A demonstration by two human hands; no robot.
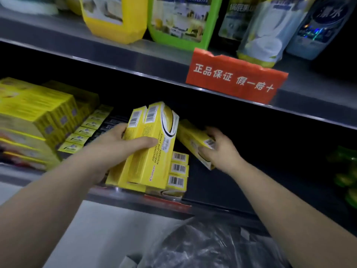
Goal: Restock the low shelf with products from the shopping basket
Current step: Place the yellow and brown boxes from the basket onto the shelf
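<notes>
Left hand (116,144) gripping two upright yellow barcoded boxes (152,144); right hand (218,149) closed around a third, tilted box (191,138) on the low shelf (222,190).

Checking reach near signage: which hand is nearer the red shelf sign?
Right. The right hand, holding a yellow box, sits below the red sign; the left hand is farther left.

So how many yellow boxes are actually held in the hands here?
3, maybe more hidden. Two upright yellow cardboard boxes are side by side in the left hand; one tilted yellow box is in the right hand, over the low shelf.
</notes>
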